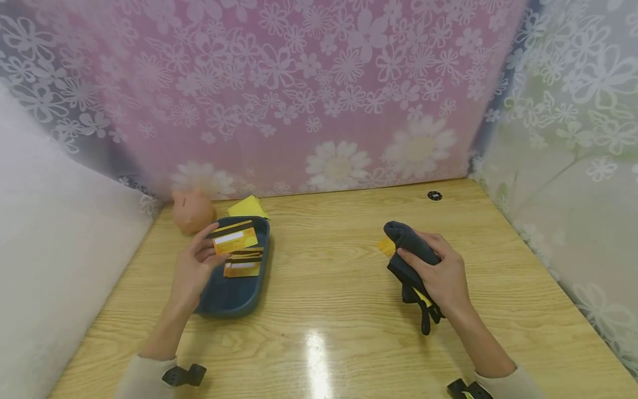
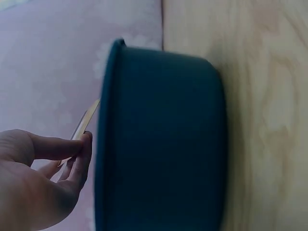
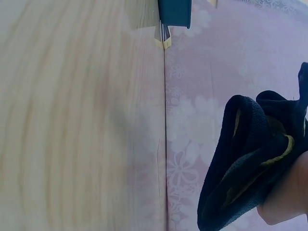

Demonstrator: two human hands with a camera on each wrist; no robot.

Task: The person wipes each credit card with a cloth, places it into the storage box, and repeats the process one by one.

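Note:
Between thumb and fingers my left hand (image 1: 191, 274) pinches a yellow bank card (image 1: 236, 239) with a dark stripe and a white strip. It holds the card tilted over a blue tray (image 1: 265, 260), where several similar cards (image 1: 242, 270) lie overlapping. From the side, the left wrist view shows the tray wall (image 2: 163, 139) and the card's thin edge (image 2: 89, 118) above the rim. My right hand (image 1: 448, 277) grips a bunched dark cloth pouch (image 1: 410, 241) with black cord loops and yellow edging. The right wrist view shows folds of the pouch (image 3: 250, 154); its inside is mostly hidden.
A pinkish-orange piggy bank (image 1: 192, 212) stands by the tray's far left corner. Behind the tray sits a yellow block-like object (image 1: 248, 206). A black round chip (image 1: 435, 195) lies near the back edge. Floral cloth walls (image 1: 339, 160) border the wooden table (image 1: 329, 238).

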